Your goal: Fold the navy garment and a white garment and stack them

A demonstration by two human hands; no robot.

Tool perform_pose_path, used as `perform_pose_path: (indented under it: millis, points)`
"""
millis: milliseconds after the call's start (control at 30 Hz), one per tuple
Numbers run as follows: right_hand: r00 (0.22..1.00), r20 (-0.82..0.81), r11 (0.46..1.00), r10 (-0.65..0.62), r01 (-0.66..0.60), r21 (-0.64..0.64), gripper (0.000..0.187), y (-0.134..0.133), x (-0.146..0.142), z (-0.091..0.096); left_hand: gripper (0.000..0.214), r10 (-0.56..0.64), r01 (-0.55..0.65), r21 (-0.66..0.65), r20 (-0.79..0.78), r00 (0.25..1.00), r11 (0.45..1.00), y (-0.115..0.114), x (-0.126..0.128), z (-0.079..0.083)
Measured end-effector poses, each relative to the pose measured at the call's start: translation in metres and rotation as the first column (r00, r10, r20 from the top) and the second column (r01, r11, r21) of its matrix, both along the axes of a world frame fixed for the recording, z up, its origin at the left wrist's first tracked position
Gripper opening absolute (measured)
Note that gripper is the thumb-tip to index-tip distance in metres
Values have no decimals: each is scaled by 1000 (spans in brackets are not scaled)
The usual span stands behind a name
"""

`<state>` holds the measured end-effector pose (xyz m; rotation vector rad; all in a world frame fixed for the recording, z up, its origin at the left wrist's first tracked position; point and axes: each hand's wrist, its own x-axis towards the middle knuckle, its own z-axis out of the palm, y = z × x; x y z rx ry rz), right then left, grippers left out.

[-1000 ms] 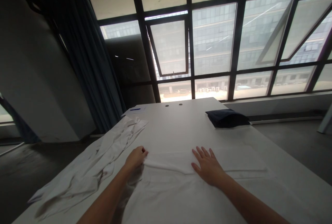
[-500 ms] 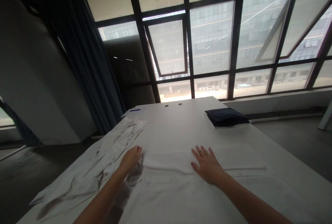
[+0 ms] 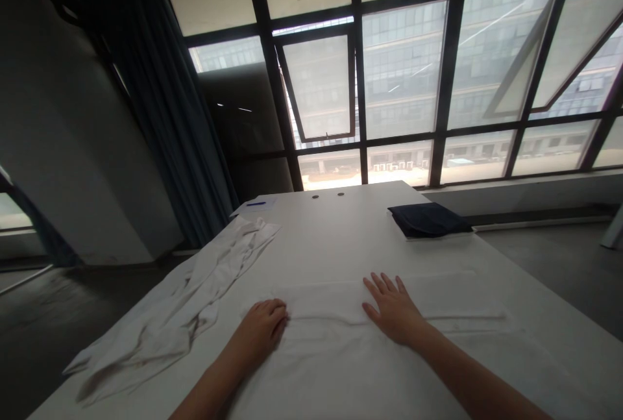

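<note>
A white cloth (image 3: pixel 341 355), perhaps a garment, is spread over the near part of the table with a long crease across it. My left hand (image 3: pixel 267 326) rests at the cloth's left side, its fingers curled together on the fabric; the fingertips are partly hidden. Flat on the same cloth lies my right hand (image 3: pixel 393 309), fingers spread and pressing near the crease, holding nothing up.
Another rumpled white cloth (image 3: pixel 195 303) lies along the table's left edge. A folded dark navy cloth (image 3: pixel 431 220) sits on something white at the right edge. Farther off are a blue pen (image 3: pixel 256 204) on paper and two small round discs (image 3: pixel 341 194) on the white table (image 3: pixel 331 232).
My left hand has moved right and toward me, bringing the cloth's raised left side down and inward. My right hand stays spread in about the same place.
</note>
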<state>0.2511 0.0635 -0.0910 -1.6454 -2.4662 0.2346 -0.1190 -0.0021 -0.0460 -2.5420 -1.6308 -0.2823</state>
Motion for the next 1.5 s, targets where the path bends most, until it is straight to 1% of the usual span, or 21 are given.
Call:
perform_pose_path:
  millis: [33, 100, 167, 233, 267, 333, 400, 467, 500, 567, 633, 733, 800, 867, 933, 1000, 1067, 1167, 1300, 1400, 1500]
  points:
    - [1000, 0, 1000, 0, 0, 0, 74, 0, 0, 0, 24, 18, -19, -16, -27, 999, 1000, 1, 2, 4]
    - [1000, -1, 1000, 1, -1, 0, 74, 0, -1, 0, 23, 60, -63, -29, -86, 994, 998, 4, 15, 16]
    - [1000, -3, 1000, 0, 0, 1, 74, 1, -2, 0, 23, 78, -80, -19, -97, 992, 997, 2, 38, 30]
    - [1000, -5, 1000, 1, -1, 8, 74, 1, -2, 0, 24, 16, -17, -29, -24, 1000, 999, -3, 71, 40]
    - [1000, -6, 1000, 2, -2, 11, 74, 1, -3, 0, 25, -23, 24, -37, 23, 999, 999, -7, 90, 42]
    - [1000, -9, 1000, 6, -6, 17, 74, 1, -2, 0, 39, -107, 110, -41, 74, 992, 993, -15, 125, 39]
    - [1000, -13, 1000, 12, -12, 24, 71, 2, -1, 0, 56, -188, 193, -69, 78, 979, 979, -17, 153, 29]
    - [999, -24, 999, 23, -22, 37, 65, 3, 2, 1, 72, -199, 206, -115, 66, 978, 972, -13, 170, 15]
    - [999, -32, 999, 25, -23, 47, 61, 3, 3, 2, 78, -178, 185, -144, 61, 982, 972, -8, 173, 8]
    - [999, -47, 997, 17, -13, 81, 54, 3, 4, 4, 87, -110, 120, -200, 62, 992, 972, 2, 173, -5]
    - [998, -56, 991, 41, -34, 132, 50, 0, 1, 5, 86, -64, 80, -239, 74, 995, 968, 11, 168, -14]
    - [980, -78, 968, 180, -163, 193, 51, -8, -11, 5, 83, -48, 69, -258, 89, 995, 964, 16, 161, -19]
    - [967, -95, 960, 237, -219, 173, 53, -15, -18, 4, 83, -43, 65, -269, 88, 995, 961, 15, 159, -19]
    - [968, -101, 968, 230, -218, 122, 55, -19, -18, 2, 83, -44, 67, -279, 87, 995, 958, 13, 159, -17]
    - [974, -100, 978, 205, -199, 70, 63, -19, -9, 2, 83, -38, 61, -284, 85, 996, 957, 12, 158, -16]
    - [981, -95, 985, 171, -169, 31, 75, -15, 8, 1, 85, -20, 40, -294, 73, 997, 955, 12, 156, -15]
    - [989, -76, 992, 127, -127, 6, 80, -10, 30, 1, 89, -4, 21, -301, 59, 998, 953, 13, 154, -14]
    - [997, -33, 998, 68, -68, 8, 82, 0, 72, -4, 89, 2, 12, -285, 50, 999, 958, 13, 151, -16]
    - [999, 17, 999, -45, 45, 13, 83, 13, 138, -14, 85, 20, -12, -259, 28, 999, 966, 12, 144, -20]
    - [984, 58, 986, -166, 165, 20, 85, 22, 186, -21, 84, 45, -42, -258, 6, 999, 965, 9, 131, -21]
    - [965, 76, 968, -251, 249, 33, 85, 31, 219, -26, 84, 92, -95, -261, -25, 995, 961, 5, 113, -21]
